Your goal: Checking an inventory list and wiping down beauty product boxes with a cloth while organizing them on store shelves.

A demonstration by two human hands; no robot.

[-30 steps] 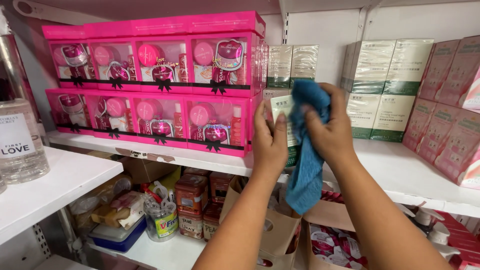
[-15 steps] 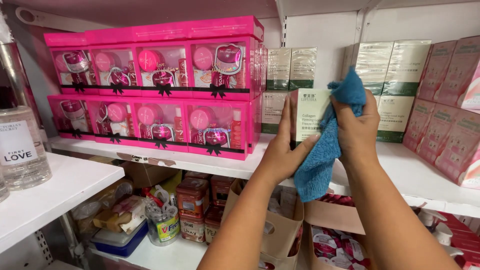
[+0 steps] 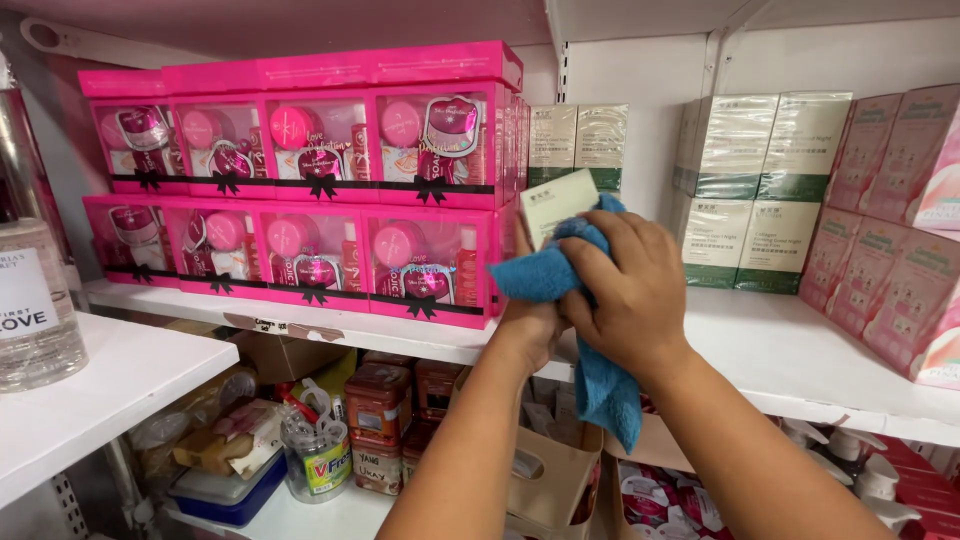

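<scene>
Hands first. My right hand (image 3: pixel 625 290) is closed on a blue cloth (image 3: pixel 590 330), pressing it against a small pale green box (image 3: pixel 558 203) held up in front of the white shelf (image 3: pixel 780 350). Left hand (image 3: pixel 530 325) sits mostly hidden behind the cloth and the right hand; I cannot tell its grip, though it appears to support the box from below. Only the box's upper part shows above the cloth; the cloth's tail hangs past the shelf's front edge.

Pink gift boxes (image 3: pixel 310 180) stand two rows high along the shelf's left part, clear windows showing round pink items and black bows. Green-and-white cartons (image 3: pixel 765 190) are stacked at the back right; pink cartons (image 3: pixel 900 230) are cut off at the right edge. A clear bottle (image 3: pixel 30 300), partly cut off, stands on the near left shelf. Lower shelf: brown jars (image 3: pixel 380 410) and a clear tub (image 3: pixel 315 455), contents hard to make out.
</scene>
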